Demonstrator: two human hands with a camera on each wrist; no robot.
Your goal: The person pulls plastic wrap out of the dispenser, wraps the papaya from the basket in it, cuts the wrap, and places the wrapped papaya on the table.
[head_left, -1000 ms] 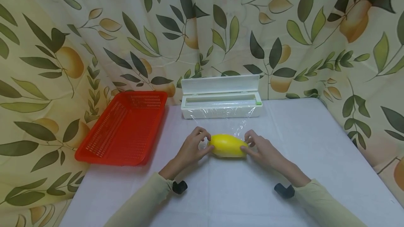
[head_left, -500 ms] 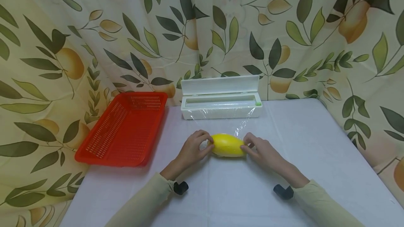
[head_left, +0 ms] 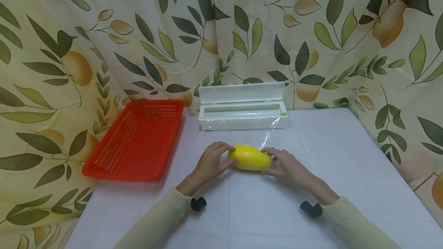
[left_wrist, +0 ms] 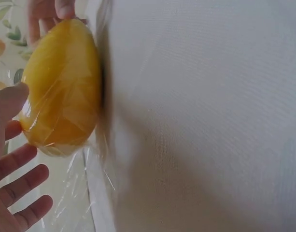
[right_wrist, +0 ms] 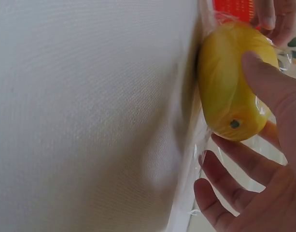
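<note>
A yellow mango-like fruit [head_left: 250, 157] lies across the middle of the table, wrapped in clear cling film [left_wrist: 65, 108]. At its left end my left hand [head_left: 212, 160] holds it, thumb on the near side and fingers at the far side. My right hand [head_left: 288, 166] grips the tapered right end the same way; in the right wrist view the thumb lies on the filmed skin and the other fingers spread past the dark green stem scar. A shiny strip of film [head_left: 265, 140] runs from the fruit back to a white cling film dispenser [head_left: 242, 123].
The dispenser's lid [head_left: 241, 93] stands up, with the film roll inside and a green slider [head_left: 283, 113] at its right. A red perforated basket [head_left: 162, 164] sits at the left. A leaf-patterned curtain [head_left: 242, 64] hangs behind the white-covered table [head_left: 259, 218].
The fruit has shifted slightly away from the body. My right fingers have moved left along its far side. The film towards the dispenser now shows as a narrower strip.
</note>
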